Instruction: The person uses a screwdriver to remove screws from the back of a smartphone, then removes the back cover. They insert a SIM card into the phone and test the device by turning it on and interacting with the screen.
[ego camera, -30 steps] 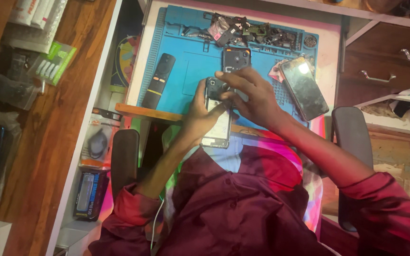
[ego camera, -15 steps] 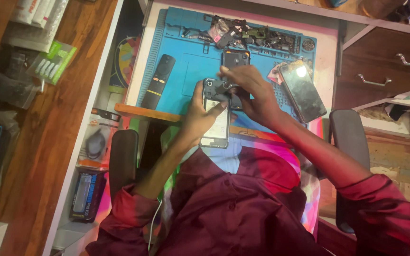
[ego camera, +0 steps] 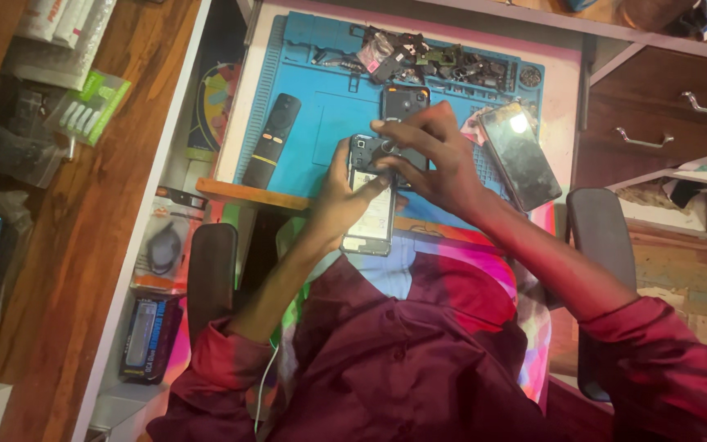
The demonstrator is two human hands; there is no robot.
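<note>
One black remote [ego camera: 271, 140] lies on the left side of the blue mat [ego camera: 321, 123], which covers the worktop [ego camera: 243, 98]. Next comes the left hand [ego camera: 339, 196]. Its fingers wrap around one opened phone [ego camera: 370, 214] and hold it at the worktop's near edge. The right hand [ego camera: 435, 160] rests on top of the phone, fingers pressed together on its dark camera end. One more phone [ego camera: 403, 102] lies just behind the hands. One phone with a shiny screen [ego camera: 520, 154] lies on the right.
</note>
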